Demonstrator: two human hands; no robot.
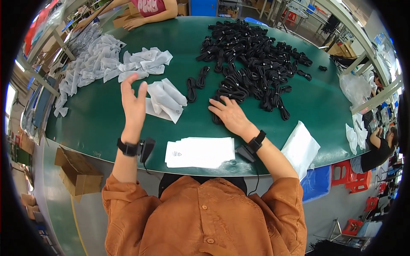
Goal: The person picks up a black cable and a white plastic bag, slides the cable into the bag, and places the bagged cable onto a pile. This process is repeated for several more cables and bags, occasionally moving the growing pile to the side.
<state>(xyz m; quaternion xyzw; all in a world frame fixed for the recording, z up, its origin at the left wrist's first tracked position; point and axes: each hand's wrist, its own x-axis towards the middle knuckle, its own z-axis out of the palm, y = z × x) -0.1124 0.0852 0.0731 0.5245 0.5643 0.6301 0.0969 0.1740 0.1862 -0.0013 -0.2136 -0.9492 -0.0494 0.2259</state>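
My left hand (134,100) is raised over the table's left side, its fingers apart and nothing in them. Just beside it lie several filled white bags (168,100), apparently with dark contents. My right hand (231,114) rests at the near edge of the cable pile, fingers curled over a coiled black cable (217,119) that they partly hide. Two more cable coils (191,90) lie to its left. In front of my body is a flat stack of white bags (198,152).
A large heap of black cables (252,55) covers the far right of the green table (171,38). Many filled white bags (92,64) are piled at the left. A white plastic bag (301,145) lies at the front right edge. Across the table is another person's arm (156,18).
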